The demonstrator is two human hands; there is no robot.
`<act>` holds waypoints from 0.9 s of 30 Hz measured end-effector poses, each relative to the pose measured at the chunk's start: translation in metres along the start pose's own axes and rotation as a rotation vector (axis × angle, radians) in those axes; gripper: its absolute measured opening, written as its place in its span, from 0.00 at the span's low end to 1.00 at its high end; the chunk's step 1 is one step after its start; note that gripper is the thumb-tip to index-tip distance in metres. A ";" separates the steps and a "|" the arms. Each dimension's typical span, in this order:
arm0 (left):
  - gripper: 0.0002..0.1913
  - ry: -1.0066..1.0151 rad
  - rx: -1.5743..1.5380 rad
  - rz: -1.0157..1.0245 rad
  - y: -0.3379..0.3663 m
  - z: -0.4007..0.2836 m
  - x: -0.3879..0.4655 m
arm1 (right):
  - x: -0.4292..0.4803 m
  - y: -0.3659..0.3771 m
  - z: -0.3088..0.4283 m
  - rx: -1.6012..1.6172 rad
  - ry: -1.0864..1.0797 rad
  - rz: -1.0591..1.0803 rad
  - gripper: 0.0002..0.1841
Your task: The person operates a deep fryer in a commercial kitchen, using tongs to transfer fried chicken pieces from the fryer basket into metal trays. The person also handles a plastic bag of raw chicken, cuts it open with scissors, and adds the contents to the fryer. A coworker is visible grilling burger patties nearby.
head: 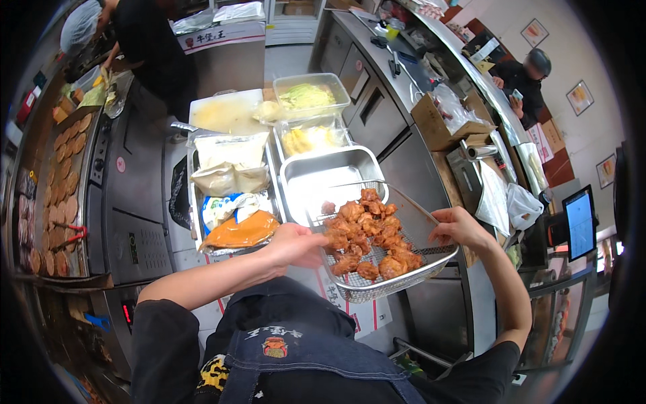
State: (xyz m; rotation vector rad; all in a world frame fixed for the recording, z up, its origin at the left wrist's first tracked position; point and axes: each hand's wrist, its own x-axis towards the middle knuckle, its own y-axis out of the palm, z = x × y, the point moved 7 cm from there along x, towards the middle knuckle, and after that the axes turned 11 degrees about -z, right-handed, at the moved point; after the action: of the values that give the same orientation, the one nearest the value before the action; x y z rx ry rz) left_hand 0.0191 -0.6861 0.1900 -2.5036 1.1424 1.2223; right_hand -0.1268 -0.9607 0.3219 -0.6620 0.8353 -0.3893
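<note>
A wire-mesh metal basket [429, 275] full of fried chicken pieces [368, 227] is held in front of my apron. My left hand [303, 246] grips its left side, the fingers partly hidden at the rim. At the basket's right side, my right hand [456, 227] has its fingers closed around the rim or handle. Just beyond the basket stands a rectangular stainless steel pan [330, 166], its near edge partly hidden. Left of that pan, a tray holds pale filled bags and a plastic pouch of orange sauce [242, 231].
Behind the pan are a plastic container of shredded lettuce [309, 98] and a cutting board [227, 113] with a knife handle [184, 127]. Patties cover the griddle [86, 177] at left, where a co-worker [151, 50] stands. A person [527, 86] stands beyond the right counter.
</note>
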 end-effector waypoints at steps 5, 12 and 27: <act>0.15 -0.052 -0.057 0.060 -0.004 -0.015 0.024 | 0.040 -0.011 0.024 -0.090 0.025 0.080 0.15; 0.18 -0.141 -0.071 0.135 -0.013 -0.026 0.051 | 0.078 -0.010 0.046 -0.186 0.095 0.137 0.15; 0.20 -0.384 -0.357 0.214 -0.033 -0.039 0.098 | 0.192 0.003 0.105 -0.874 0.032 0.453 0.11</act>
State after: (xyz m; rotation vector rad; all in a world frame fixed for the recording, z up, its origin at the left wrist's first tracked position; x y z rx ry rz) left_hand 0.1038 -0.7356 0.1388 -2.2511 1.1957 2.0178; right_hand 0.0746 -1.0254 0.2654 -1.2316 1.1533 0.4138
